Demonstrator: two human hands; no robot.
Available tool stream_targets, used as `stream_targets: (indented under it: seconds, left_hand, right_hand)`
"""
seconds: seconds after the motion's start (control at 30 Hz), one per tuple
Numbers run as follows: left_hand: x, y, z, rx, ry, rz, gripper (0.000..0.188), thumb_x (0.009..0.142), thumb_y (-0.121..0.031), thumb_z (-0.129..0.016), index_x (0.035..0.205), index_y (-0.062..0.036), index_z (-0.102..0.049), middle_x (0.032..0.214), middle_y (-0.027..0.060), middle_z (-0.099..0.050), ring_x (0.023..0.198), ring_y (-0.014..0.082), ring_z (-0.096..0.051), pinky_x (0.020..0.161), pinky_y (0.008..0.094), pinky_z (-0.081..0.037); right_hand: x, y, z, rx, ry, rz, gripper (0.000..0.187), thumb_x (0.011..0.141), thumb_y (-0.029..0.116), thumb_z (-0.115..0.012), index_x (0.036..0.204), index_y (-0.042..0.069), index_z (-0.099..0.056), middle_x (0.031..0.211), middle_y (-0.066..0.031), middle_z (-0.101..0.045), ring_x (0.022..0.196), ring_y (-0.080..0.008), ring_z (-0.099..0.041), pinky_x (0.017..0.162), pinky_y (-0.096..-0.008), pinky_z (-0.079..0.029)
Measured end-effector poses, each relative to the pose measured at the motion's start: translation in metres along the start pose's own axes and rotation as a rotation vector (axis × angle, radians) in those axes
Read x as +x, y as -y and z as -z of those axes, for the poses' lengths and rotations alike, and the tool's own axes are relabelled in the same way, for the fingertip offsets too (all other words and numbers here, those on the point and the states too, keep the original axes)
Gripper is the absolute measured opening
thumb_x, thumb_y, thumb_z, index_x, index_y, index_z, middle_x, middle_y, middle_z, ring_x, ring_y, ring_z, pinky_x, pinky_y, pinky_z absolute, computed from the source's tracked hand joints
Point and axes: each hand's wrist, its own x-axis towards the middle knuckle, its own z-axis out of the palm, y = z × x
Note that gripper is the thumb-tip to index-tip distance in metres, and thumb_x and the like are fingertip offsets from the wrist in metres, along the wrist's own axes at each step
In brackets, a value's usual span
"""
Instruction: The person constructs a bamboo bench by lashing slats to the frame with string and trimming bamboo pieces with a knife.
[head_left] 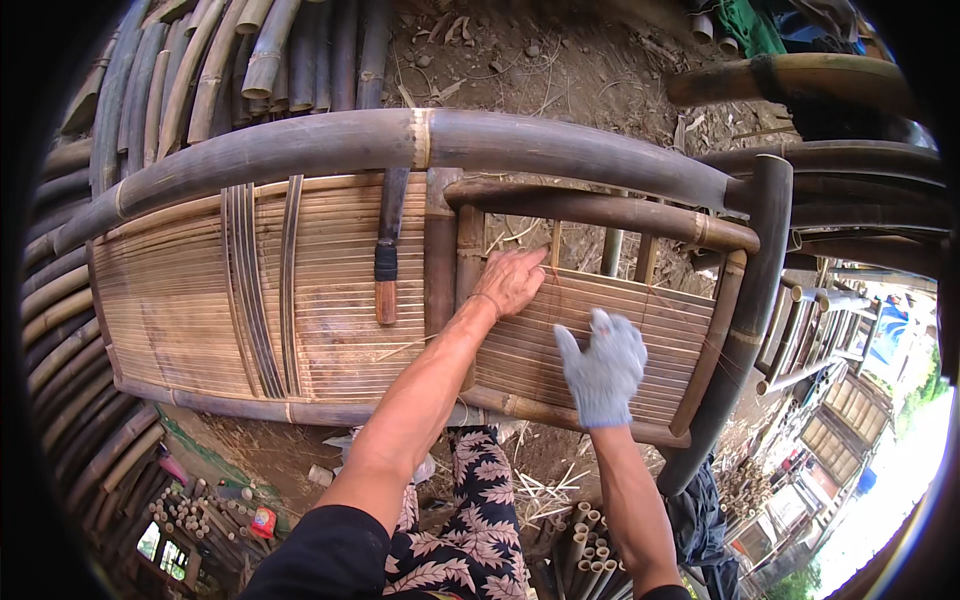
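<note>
A bamboo panel (625, 345) of narrow slats fills the right section of a dark bamboo frame (570, 133). My bare left hand (511, 281) rests at its upper left part, fingers bent together by the top slat and a thin brown cord. What they hold, if anything, is hidden. Over the middle of the same slats is my right hand (603, 365) in a grey knit glove, slightly blurred, thumb apart from the fingers and nothing visible in it. On the wider slatted section (340, 290) to the left lies a large knife (386, 262) with a black-wrapped wooden handle.
Bamboo poles (215, 75) are stacked at the far left, with curved ones (75, 345) along the left side. Dark curved poles (870, 195) lie at the right. Cut bamboo tubes (583, 550) stand near my legs. Pale shavings (545, 492) litter the ground below the frame.
</note>
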Motion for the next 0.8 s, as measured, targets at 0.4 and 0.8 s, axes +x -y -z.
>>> stream_targets:
  seconds: [0.4, 0.8]
  left_hand:
    - [0.005, -0.005, 0.004, -0.08, 0.155, 0.011, 0.035, 0.099, -0.036, -0.048, 0.111, -0.0116, -0.069, 0.108, 0.0097, -0.07, 0.108, 0.0298, -0.06, 0.101, 0.0446, -0.034]
    - [-0.003, 0.007, 0.001, -0.104, 0.032, -0.006, 0.03, 0.098, -0.035, -0.051, 0.103, -0.0118, -0.071, 0.097, 0.0058, -0.069, 0.104, 0.0269, -0.059, 0.105, 0.0481, -0.031]
  right_hand:
    - [0.046, 0.018, -0.065, 0.254, 0.136, -0.298, 0.023, 0.094, 0.024, -0.059, 0.085, 0.003, -0.063, 0.081, -0.0173, -0.067, 0.076, -0.0346, -0.069, 0.07, -0.0464, -0.056]
    - [0.117, 0.035, 0.12, 0.866, 0.17, -0.218, 0.036, 0.098, 0.033, -0.055, 0.085, 0.002, -0.068, 0.098, -0.0122, -0.06, 0.084, -0.0174, -0.056, 0.078, -0.0353, -0.045]
